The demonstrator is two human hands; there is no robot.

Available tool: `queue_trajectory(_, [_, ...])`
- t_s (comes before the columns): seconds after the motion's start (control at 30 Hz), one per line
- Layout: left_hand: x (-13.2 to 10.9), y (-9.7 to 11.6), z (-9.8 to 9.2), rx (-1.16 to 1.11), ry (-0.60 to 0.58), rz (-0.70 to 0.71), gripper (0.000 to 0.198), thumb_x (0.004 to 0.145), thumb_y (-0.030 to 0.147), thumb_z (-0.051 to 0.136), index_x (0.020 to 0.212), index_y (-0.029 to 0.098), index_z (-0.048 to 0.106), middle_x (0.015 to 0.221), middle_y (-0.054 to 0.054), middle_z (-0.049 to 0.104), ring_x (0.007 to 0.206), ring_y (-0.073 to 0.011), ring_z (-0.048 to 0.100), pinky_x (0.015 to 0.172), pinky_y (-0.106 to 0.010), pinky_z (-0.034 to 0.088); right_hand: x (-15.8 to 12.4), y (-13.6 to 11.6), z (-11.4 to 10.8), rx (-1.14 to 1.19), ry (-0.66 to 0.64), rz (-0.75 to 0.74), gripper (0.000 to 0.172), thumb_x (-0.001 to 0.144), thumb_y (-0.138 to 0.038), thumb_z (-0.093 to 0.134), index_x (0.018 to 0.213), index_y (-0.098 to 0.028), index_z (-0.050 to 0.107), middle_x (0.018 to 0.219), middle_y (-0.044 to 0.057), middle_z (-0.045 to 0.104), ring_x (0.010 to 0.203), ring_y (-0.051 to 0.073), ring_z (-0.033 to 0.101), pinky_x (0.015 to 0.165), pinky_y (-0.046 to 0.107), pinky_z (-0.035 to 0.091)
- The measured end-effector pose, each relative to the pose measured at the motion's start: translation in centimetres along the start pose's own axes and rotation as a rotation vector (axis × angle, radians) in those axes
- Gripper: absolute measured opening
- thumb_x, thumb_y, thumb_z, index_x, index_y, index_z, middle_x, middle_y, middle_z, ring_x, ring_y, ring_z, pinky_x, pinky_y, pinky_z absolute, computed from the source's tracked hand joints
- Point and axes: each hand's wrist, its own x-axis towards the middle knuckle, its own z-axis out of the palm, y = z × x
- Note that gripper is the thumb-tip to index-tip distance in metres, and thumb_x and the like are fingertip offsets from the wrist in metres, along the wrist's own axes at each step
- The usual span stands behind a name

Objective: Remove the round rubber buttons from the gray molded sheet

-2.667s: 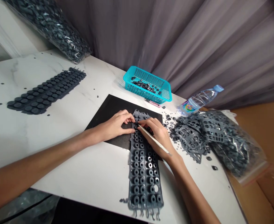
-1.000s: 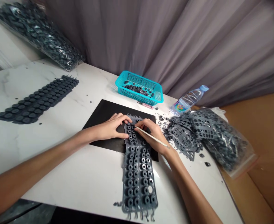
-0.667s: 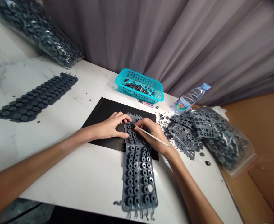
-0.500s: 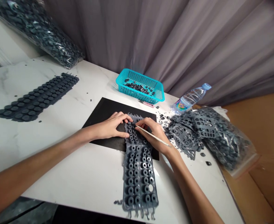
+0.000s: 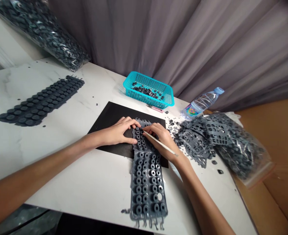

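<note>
Two bare hands were found at work on a grey moulded sheet [image 5: 147, 182] of ring-shaped parts, which lay lengthwise on the white marble table [image 5: 72, 163], its far end on a black mat [image 5: 109, 116] and its near end reaching the table's front edge. The left hand [image 5: 119, 132] rested on the mat against the sheet's far left edge, fingers bent and loosely spread, fingertips and thumb pressing on the sheet; it gripped nothing. The right hand [image 5: 162, 138] lay over the sheet's far right side, its fingers closed around a thin stick [image 5: 160, 143] held like a pen, the tip set among the rings just beside the left fingertips. One ring seat near the sheet's near end showed white through. Behind the mat stood a teal basket [image 5: 167, 98] holding dark loose rings, with a small pink item [image 5: 155, 108] just in front of it. A water bottle [image 5: 202, 102] lay on its side to the right of the basket. A heap of perforated grey sheets [image 5: 198, 140] sat just right of the right hand, touching a clear bag [image 5: 244, 156] of dark parts; loose bits were scattered about it. Well apart to the left lay a second dark sheet [image 5: 42, 101], and a further filled bag [image 5: 41, 29] leaned at the far left corner against the grey curtain [image 5: 183, 42].
</note>
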Motion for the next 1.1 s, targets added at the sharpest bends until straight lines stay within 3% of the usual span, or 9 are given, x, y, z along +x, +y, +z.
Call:
queue_trajectory(0.3, [-0.1, -0.4, 0.1, 0.008, 0.005, 0.004, 0.05, 0.084, 0.048, 0.077, 0.128, 0.032, 0.059, 0.121, -0.003, 0.056, 0.118, -0.0274, 0.05, 0.108, -0.045, 0.042, 0.0, -0.3, 0.4, -0.184, -0.042, -0.064, 0.031, 0.112, -0.032, 0.046, 0.133, -0.02, 0.065, 0.112, 0.012, 0.065, 0.108, 0.027, 0.061, 0.096, 0.044, 0.055])
queue_trajectory(0.57, [0.1, -0.4, 0.0, 0.018, -0.002, 0.007, 0.048, 0.083, 0.048, 0.077, 0.125, 0.03, 0.06, 0.122, -0.003, 0.057, 0.119, -0.0276, 0.049, 0.107, -0.043, 0.043, 0.1, -0.4, 1.1, -0.311, 0.006, -0.082, 0.028, 0.112, -0.027, 0.04, 0.127, -0.018, 0.062, 0.111, 0.014, 0.064, 0.107, 0.028, 0.061, 0.094, 0.043, 0.055])
queue_trajectory(0.8, [0.1, -0.1, 0.0, 0.015, -0.01, -0.003, 0.049, 0.085, 0.048, 0.076, 0.126, 0.027, 0.06, 0.122, -0.004, 0.058, 0.117, -0.0269, 0.05, 0.106, -0.042, 0.043, 0.4, 0.3, 2.1, -0.261, 0.258, 0.069, 0.03, 0.111, -0.032, 0.035, 0.12, -0.017, 0.059, 0.108, 0.015, 0.064, 0.102, 0.029, 0.06, 0.093, 0.045, 0.053])
queue_trajectory(0.93, [-0.1, 0.0, -0.1, 0.014, -0.021, 0.005, 0.046, 0.086, 0.048, 0.075, 0.125, 0.027, 0.061, 0.122, -0.004, 0.056, 0.117, -0.0264, 0.051, 0.106, -0.042, 0.043, -0.8, 2.7, 0.2, -0.332, 0.49, 0.261, 0.031, 0.109, -0.033, 0.036, 0.112, -0.017, 0.063, 0.104, 0.015, 0.066, 0.097, 0.03, 0.061, 0.092, 0.047, 0.051])
queue_trajectory(1.1, [-0.4, 0.0, -0.1, -0.007, -0.013, 0.025, 0.046, 0.089, 0.047, 0.073, 0.129, 0.031, 0.058, 0.124, -0.003, 0.055, 0.121, -0.0258, 0.05, 0.11, -0.043, 0.042, -4.0, 5.6, -2.9, -0.529, 0.364, 0.408, 0.032, 0.103, -0.03, 0.04, 0.102, -0.013, 0.067, 0.095, 0.019, 0.066, 0.089, 0.033, 0.062, 0.084, 0.046, 0.049])
